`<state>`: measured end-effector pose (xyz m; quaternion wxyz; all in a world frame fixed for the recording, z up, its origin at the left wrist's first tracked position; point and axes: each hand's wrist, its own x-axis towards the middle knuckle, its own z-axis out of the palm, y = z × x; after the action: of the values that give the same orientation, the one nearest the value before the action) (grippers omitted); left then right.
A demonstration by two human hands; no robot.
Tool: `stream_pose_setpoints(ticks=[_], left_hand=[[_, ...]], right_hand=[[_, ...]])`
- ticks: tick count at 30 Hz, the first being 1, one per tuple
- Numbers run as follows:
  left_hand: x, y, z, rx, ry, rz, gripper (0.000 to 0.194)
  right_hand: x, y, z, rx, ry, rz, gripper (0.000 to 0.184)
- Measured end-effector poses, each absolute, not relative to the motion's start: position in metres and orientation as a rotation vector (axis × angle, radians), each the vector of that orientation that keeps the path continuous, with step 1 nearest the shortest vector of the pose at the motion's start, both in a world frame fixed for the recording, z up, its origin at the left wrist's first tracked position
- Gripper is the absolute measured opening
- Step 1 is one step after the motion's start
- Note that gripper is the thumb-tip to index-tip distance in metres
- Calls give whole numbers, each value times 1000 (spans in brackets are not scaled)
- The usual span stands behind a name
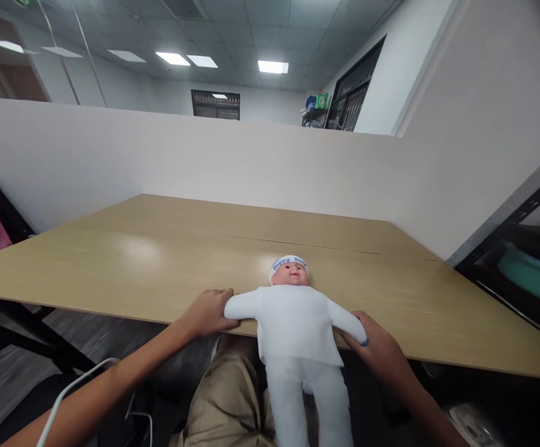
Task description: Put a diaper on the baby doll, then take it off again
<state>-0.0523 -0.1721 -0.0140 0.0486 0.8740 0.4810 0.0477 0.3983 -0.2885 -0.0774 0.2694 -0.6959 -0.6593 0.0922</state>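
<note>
While doll (292, 323) runs lengthwise, head-up, at lower centre, I see left hand (210, 311) and right hand (378, 340) closed round its arms (243, 305), one each side.

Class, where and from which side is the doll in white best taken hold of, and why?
Probably by the doll's torso, with left grip and right grip each coming from its own side, below the doll's arms: the torso is broadest, and the outspread arms seem to leave both its sides reachable.
</note>
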Motion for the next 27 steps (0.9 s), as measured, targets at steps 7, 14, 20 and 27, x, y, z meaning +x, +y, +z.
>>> stream_pose_setpoints(ticks=[7,14,20,27], left_hand=[[-43,-126,-18,2686,1398,221,33],[-41,-76,-30,2746,1340,341,31],[-41,-24,-36,2762,1358,390,33],[-35,31,-38,2700,1357,521,33]], right_hand=[[420,-239,-83,-1784,-1893,163,34],[429,-182,-75,-1739,-1969,195,34],[435,-128,-78,-1750,-1961,204,35],[443,-69,-83,-1725,-1955,176,39]])
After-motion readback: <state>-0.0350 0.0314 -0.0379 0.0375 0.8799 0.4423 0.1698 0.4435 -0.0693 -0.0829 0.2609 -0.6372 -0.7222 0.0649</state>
